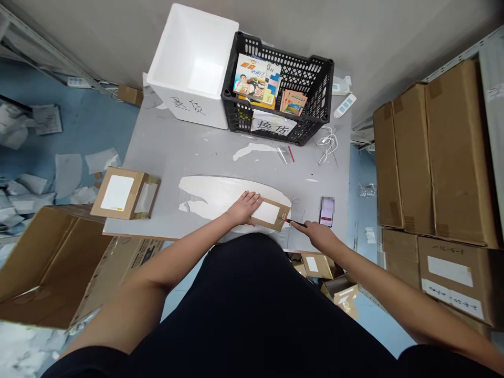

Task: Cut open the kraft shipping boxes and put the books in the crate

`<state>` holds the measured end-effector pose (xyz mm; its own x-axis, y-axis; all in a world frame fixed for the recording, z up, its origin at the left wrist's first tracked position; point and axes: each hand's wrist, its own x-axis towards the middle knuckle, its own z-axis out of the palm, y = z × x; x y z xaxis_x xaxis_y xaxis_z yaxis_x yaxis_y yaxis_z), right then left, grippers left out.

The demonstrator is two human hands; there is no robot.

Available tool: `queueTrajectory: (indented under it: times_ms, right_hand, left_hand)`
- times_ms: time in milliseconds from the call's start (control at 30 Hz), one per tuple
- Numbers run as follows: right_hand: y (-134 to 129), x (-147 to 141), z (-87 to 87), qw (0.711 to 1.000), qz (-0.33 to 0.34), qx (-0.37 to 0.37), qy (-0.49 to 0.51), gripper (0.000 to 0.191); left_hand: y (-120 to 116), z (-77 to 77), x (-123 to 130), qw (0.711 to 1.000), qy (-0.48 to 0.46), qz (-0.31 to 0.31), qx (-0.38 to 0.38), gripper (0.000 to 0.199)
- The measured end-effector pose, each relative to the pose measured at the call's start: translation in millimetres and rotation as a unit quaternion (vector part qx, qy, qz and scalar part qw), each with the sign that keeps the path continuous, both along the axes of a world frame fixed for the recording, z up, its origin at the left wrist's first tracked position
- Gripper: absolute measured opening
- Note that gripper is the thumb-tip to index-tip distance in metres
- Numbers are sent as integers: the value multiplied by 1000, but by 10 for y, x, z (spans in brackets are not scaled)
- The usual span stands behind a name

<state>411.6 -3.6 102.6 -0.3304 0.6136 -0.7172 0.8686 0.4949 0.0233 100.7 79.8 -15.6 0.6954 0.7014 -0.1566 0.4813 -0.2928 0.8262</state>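
Observation:
A flat cardboard box (275, 219) with a white label lies on the table in front of me. My left hand (244, 207) grips its left end, fingers over the far side and thumb along the near edge. Closed around a slim knife-like tool (297, 223) with a black handle and red collar, my right hand (319, 233) holds the thin tip at the box's right end. Whether the tip has gone into the cardboard I cannot tell. Under the box is a worn white sheet (212, 189) with torn edges.
A smaller closed carton (117, 193) stands at the table's left edge. At the back are a white foam box (189, 110) and a black crate (311, 121) holding booklets. A phone (326, 216) lies near my right hand; a white cable (326, 143) is behind it. Large cartons (452, 157) are stacked at right.

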Motion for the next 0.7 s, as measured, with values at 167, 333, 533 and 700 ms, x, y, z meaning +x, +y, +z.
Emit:
queueTrajectory:
  times_ms: [167,333,533,700]
  right_hand:
    - [-52,115,4,1000,-13,-4,-4,89]
    - [-117,181,13,1000,-15,0,-13,93]
    - [-203,276,-25,1000,-19,19,1,95]
    - [-460,666,-163,996,-84,15,-28,85]
  left_hand:
    - [-2,-21,-5,999,-38,8,7,103]
    - [-2,-33,-7,1000,-11,-8,20,104]
    - [0,-31,2,993,62,-54,89,107]
    - [5,38,5,979,107,-80,156,106]
